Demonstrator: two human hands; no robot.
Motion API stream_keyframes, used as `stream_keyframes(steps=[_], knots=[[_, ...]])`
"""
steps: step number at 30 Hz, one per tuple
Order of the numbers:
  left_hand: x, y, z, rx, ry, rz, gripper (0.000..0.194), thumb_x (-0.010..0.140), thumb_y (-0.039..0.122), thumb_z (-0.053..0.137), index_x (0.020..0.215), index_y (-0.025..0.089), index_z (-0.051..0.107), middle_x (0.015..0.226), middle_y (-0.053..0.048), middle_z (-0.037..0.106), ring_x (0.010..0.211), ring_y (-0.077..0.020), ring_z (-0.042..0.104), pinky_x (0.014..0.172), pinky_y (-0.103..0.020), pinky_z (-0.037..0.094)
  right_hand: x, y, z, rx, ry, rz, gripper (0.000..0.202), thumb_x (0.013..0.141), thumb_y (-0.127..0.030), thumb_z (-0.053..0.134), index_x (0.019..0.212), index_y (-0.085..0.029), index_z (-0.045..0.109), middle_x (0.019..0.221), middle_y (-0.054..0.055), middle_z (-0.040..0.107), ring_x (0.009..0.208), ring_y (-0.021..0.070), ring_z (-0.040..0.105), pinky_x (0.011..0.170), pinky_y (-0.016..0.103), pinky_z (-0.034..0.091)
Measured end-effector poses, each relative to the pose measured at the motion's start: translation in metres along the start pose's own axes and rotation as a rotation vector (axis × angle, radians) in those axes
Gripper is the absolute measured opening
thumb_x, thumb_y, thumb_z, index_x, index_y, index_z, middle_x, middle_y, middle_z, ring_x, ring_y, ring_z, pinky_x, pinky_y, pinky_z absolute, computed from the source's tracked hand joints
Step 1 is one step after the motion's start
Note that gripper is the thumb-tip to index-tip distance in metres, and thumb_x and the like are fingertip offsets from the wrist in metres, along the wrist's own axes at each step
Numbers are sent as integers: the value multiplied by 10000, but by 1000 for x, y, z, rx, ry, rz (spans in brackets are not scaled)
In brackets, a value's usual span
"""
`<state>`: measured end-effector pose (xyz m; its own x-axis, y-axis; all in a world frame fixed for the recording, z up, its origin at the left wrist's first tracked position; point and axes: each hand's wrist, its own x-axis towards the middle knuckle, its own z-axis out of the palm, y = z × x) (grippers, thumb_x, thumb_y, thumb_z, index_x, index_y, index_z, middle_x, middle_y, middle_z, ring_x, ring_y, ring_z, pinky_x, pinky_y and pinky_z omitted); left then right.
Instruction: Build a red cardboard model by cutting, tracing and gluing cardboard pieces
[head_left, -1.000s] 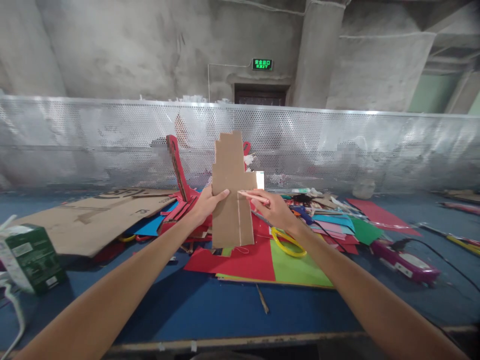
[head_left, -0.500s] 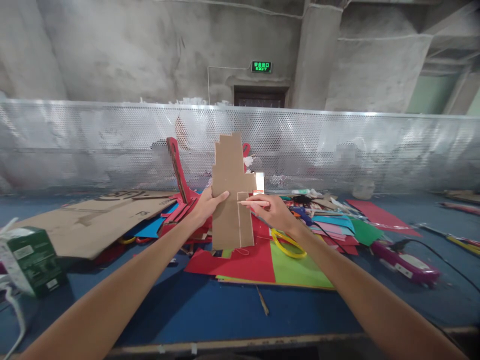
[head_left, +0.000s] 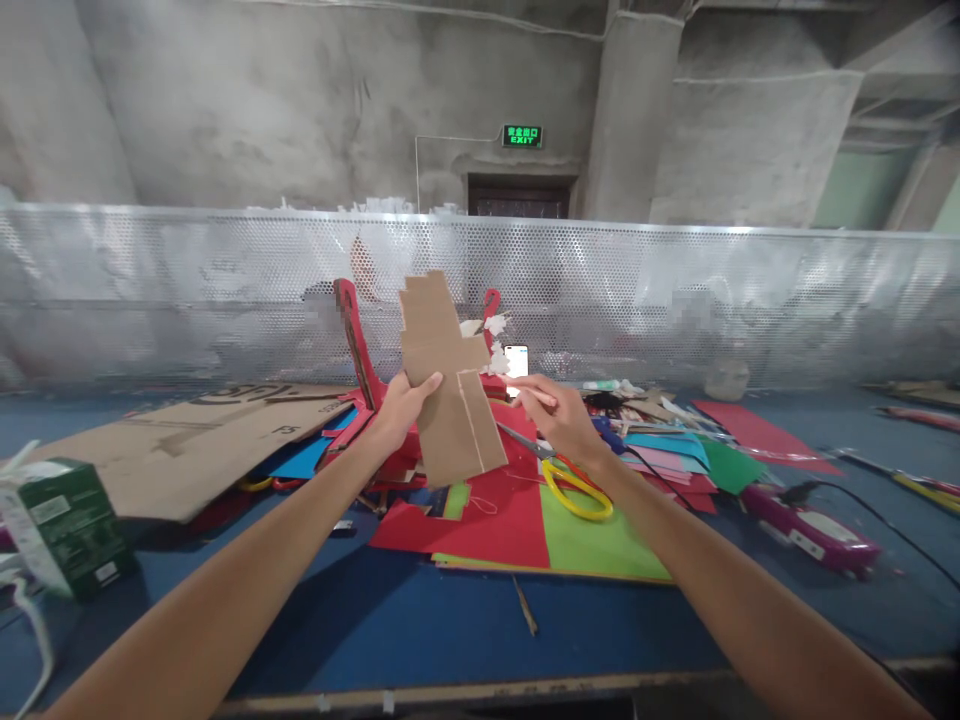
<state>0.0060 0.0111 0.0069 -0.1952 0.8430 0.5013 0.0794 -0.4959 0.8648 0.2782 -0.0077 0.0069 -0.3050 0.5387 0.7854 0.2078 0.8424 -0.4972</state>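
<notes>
My left hand [head_left: 406,403] is closed on the left edge of a brown cardboard piece [head_left: 444,345], its thumb flat on the front. The piece has stepped edges at its top and a tab on the right. It is held up, tilted to the left, with pale lines marking a long rectangle at its lower right. My right hand [head_left: 559,415] pinches a slim pale pen [head_left: 538,392] just right of the cardboard, apart from it. Below that hand, yellow-handled scissors [head_left: 577,490] lie on red paper [head_left: 480,535] and lime-green paper [head_left: 600,535].
A big cardboard sheet [head_left: 187,440] and a green box [head_left: 71,525] are on the left. Behind the held piece are a red cardboard construction [head_left: 356,345] and a lit phone [head_left: 517,362]. Coloured paper scraps [head_left: 667,445] and a purple device [head_left: 814,530] lie right.
My left hand has shifted the cardboard left and tilted it leftward. My right hand has drawn the pen off the cardboard to the right, uncovering more of the scissors and the phone.
</notes>
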Motion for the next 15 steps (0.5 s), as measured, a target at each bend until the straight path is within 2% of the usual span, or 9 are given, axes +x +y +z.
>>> stream_keyframes(steps=[3,5,7,11,15], knots=[[7,7,-8,-51,165,58,478,754,404,819,1168,222,664,1275,-107,731,1125,-288,706,986,-459,568,2,10,-4,-189,35,-37,303,975,-277,542,1213,-203,712,859,41,737,809,203,697,745,293,489],[10,13,-11,-97,271,89,481,768,373,799,1199,237,637,1307,-94,713,1168,-272,687,1023,-448,555,1,18,-4,-305,-56,-65,317,938,-222,559,1221,-202,701,919,53,750,845,214,692,781,303,486],[11,19,-12,-169,336,95,489,780,354,783,1225,248,609,1334,-85,697,1189,-255,674,1040,-430,549,-1,24,-2,-373,-231,-107,336,896,-155,569,1201,-216,696,990,61,756,885,217,683,803,303,480],[10,24,-11,-258,312,86,443,756,320,800,1155,238,625,1259,-77,730,1090,-236,709,978,-393,579,-6,22,7,-448,-619,-185,252,870,-90,562,1047,-221,686,949,55,732,891,210,662,785,291,460],[5,28,-7,-261,245,51,355,735,272,803,1057,201,670,1106,-71,769,947,-224,733,895,-367,599,-10,6,23,-514,-715,-179,242,917,-127,529,1092,-205,676,1044,80,737,934,230,674,813,319,470]])
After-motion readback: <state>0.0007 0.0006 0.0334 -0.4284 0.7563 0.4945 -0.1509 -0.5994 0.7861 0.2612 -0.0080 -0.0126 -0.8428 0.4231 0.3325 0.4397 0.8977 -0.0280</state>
